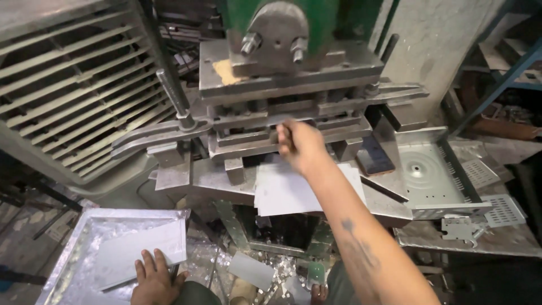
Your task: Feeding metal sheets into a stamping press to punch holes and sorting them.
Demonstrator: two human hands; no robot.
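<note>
Left hand [153,280]: open, fingers spread flat on a grey sheet [138,248] lying in the shallow metal tray [68,265]
Sheet stack [288,189]: on the press bed, below the right forearm
Right hand [299,144]: closed; pinching a thin metal piece [282,120] at the press die [282,107]; blurred

Two hands [226,214], one press [288,85], one tray [68,248].
</note>
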